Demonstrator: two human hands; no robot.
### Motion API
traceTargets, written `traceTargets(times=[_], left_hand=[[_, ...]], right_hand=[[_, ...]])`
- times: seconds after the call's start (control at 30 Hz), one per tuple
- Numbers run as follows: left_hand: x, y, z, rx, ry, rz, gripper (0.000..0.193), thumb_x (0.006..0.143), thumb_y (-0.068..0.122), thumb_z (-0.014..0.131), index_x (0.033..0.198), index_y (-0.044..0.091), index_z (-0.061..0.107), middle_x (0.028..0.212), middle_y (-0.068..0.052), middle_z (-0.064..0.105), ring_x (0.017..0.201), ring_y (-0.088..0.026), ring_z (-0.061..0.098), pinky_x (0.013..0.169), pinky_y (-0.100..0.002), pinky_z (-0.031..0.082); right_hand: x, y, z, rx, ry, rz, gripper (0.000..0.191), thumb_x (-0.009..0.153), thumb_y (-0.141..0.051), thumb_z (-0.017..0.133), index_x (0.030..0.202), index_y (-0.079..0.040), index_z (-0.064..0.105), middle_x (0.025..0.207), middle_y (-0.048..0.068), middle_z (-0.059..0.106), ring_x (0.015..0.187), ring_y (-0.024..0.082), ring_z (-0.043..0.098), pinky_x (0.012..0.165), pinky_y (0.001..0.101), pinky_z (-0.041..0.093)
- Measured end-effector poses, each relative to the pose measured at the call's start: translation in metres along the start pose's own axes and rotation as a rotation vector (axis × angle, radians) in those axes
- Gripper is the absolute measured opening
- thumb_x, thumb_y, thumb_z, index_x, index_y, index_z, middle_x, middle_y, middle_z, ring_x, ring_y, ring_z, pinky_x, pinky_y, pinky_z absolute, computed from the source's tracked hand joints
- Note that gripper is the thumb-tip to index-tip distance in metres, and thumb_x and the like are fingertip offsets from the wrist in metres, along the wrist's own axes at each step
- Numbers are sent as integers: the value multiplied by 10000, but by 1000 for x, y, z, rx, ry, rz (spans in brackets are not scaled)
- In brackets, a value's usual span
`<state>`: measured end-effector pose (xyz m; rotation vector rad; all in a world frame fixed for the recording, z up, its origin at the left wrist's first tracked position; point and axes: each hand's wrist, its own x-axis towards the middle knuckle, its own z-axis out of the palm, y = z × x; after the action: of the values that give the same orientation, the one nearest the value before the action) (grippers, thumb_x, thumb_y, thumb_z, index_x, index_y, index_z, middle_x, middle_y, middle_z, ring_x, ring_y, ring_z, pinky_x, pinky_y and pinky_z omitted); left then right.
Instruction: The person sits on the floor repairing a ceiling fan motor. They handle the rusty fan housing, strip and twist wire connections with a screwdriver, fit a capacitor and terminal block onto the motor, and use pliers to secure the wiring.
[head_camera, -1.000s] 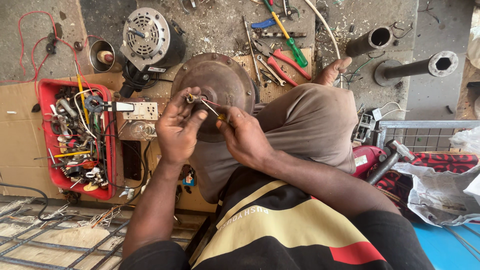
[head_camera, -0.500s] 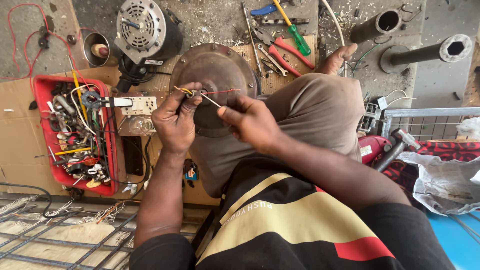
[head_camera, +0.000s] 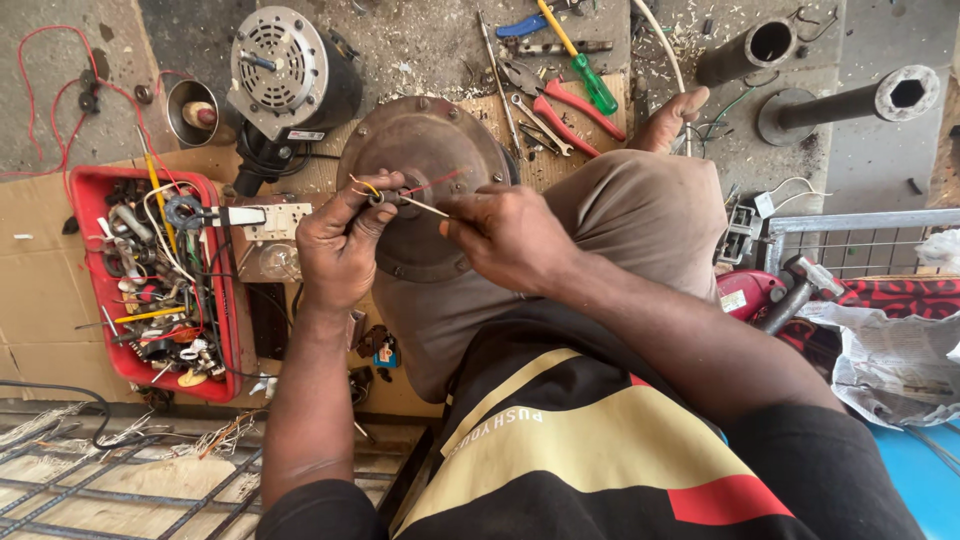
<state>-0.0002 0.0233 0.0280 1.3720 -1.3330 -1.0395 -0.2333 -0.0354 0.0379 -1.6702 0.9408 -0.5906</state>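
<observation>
While thin wires (head_camera: 395, 193) are being pinched between both hands' fingers (head_camera: 372, 196), they are being held above the round motor cover (head_camera: 425, 150).

1. The floor (head_camera: 440, 40) is rough grey concrete, strewn with wood shavings near the top.
2. Flattened brown cardboard (head_camera: 40, 290) lies on the floor on the left and reaches across under the middle.
3. A red plastic tray (head_camera: 228, 330) sits on the cardboard, packed with wires, screws and small parts.
4. An electric motor (head_camera: 285, 65) with a vented silver end stands on the floor above the tray, beside a small metal cup (head_camera: 190, 110).
5. A green-handled screwdriver (head_camera: 590, 80), red-handled pliers (head_camera: 570, 105) and a blue-handled tool (head_camera: 525, 25) lie together at the top.
6. Two dark metal pipes (head_camera: 860, 100) rest at the upper right.
7. A loose red wire (head_camera: 30, 90) loops over the floor at the upper left.
</observation>
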Motion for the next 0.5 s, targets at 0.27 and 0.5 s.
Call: traceTargets(times=[0.27, 0.5], left_hand=[[1, 4, 0, -13, -17, 9, 250, 1041, 31, 684, 1291, 39, 676, 1277, -102, 729, 1285, -182, 662, 1215, -354, 494], [-3, 12, 11, -36, 98, -4, 289, 1020, 20, 712, 1302, -7, 655, 1253, -138, 735, 1173, -185, 716, 1068, -316, 582]], right_hand=[[1, -10, -11, 94, -79, 144, 323, 937, -179, 686, 1254, -132, 723, 783, 149, 741, 663, 179, 748, 630, 338, 571], [1, -9, -2, 116, -27, 145, 308, 931, -169, 687, 1224, -80, 720, 822, 173, 744, 693, 190, 768, 652, 342, 585]])
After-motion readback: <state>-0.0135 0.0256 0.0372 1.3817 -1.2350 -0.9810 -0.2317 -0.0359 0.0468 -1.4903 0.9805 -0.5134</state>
